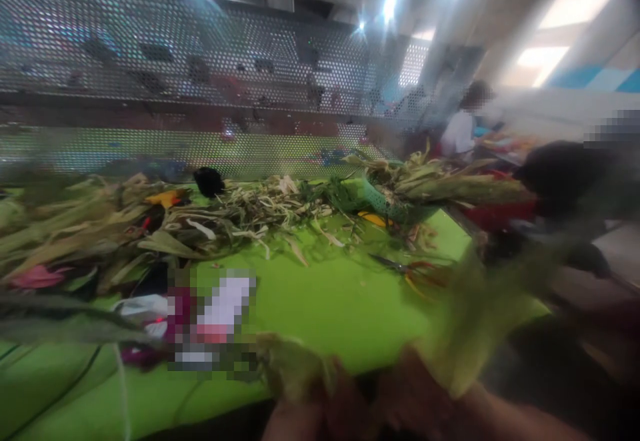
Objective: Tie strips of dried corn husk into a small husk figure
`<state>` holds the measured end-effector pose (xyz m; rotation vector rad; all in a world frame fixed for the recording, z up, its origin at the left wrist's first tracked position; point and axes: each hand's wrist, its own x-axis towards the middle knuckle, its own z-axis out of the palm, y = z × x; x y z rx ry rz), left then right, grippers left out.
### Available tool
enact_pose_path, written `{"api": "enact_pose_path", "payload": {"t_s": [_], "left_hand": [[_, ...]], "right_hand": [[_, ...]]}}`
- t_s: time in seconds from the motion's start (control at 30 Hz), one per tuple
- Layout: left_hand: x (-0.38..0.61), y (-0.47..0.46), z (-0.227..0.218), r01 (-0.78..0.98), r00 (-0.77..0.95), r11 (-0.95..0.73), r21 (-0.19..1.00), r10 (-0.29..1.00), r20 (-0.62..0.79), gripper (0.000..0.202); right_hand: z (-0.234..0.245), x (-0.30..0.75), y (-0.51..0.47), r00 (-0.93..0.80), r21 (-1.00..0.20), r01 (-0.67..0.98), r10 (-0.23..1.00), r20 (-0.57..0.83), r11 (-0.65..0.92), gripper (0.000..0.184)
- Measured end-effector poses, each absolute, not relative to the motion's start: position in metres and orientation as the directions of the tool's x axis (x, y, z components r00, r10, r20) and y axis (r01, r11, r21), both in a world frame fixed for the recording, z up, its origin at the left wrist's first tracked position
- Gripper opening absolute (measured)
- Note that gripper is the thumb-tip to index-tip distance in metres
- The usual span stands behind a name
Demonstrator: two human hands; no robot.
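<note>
At the bottom edge, my left hand [325,408] is closed on a crumpled, pale green-brown dried husk [295,364]. Close beside it my right hand [425,394] grips a wide yellow-green husk [465,321], which fans up to the right and is smeared by motion. Whether both are parts of one husk I cannot tell. Beyond the hands, a pair of scissors [407,269] with orange-red handles lies open on the bright green tabletop [325,301].
Dried husks [65,228] heap along the left and back. A green basket [376,196] holds more husks at back right. A perforated metal partition [200,74] borders the table. Left lie a pixelated pale item [227,301] and a white cord [121,388]. A person [460,131] sits far right.
</note>
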<state>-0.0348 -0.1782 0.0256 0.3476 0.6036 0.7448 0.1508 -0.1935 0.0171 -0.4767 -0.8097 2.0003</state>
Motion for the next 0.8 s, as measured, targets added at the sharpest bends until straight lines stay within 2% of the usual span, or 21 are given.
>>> {"api": "enact_pose_path", "payload": {"t_s": [0.03, 0.1, 0.17, 0.23, 0.3, 0.37, 0.47, 0.57, 0.7, 0.8], "left_hand": [[-0.035, -0.175, 0.026, -0.531, 0.565, 0.683, 0.502, 0.727, -0.392, 0.041], [-0.033, -0.162, 0.031, -0.557, 0.524, 0.656, 0.509, 0.753, -0.398, 0.031], [-0.03, -0.141, 0.042, -0.613, 0.413, 0.561, 0.556, 0.828, -0.379, 0.018], [-0.026, -0.116, 0.058, -0.653, 0.37, 0.41, 0.637, 0.906, -0.204, 0.012], [-0.025, -0.091, 0.071, -0.661, 0.424, 0.338, 0.67, 0.905, -0.039, 0.026], [-0.026, -0.071, 0.079, -0.642, 0.451, 0.29, 0.71, 0.891, 0.044, 0.043], [-0.028, -0.052, 0.08, -0.579, 0.452, 0.22, 0.785, 0.888, 0.084, 0.054], [-0.027, -0.042, 0.075, -0.496, 0.455, 0.153, 0.855, 0.884, 0.106, 0.051], [-0.016, -0.033, 0.069, -0.369, 0.428, 0.087, 0.926, 0.9, 0.086, 0.03], [-0.001, -0.029, 0.06, -0.326, 0.425, 0.064, 0.943, 0.901, 0.087, 0.027]], "right_hand": [[0.024, 0.151, -0.191, -0.48, -0.686, -0.644, 0.877, 0.016, -0.34, 0.059], [0.042, 0.152, -0.178, -0.406, -0.674, -0.641, 0.907, -0.109, -0.368, 0.041], [0.064, 0.155, -0.153, -0.346, -0.699, -0.639, 0.932, -0.11, -0.32, 0.031], [0.084, 0.16, -0.119, -0.232, -0.732, -0.651, 0.971, -0.057, -0.199, 0.026], [0.098, 0.164, -0.085, -0.118, -0.754, -0.652, 0.993, -0.004, -0.08, 0.023], [0.103, 0.165, -0.056, -0.062, -0.766, -0.641, 0.998, 0.004, -0.037, 0.024], [0.097, 0.161, -0.026, -0.055, -0.752, -0.658, 0.999, -0.003, -0.038, 0.021], [0.08, 0.155, -0.01, -0.039, -0.776, -0.629, 0.999, -0.024, -0.043, 0.017], [0.055, 0.15, 0.002, -0.09, -0.875, -0.469, 0.992, -0.084, -0.117, 0.012], [0.044, 0.155, 0.004, -0.117, -0.944, -0.295, 0.986, -0.118, -0.148, 0.021]]}}
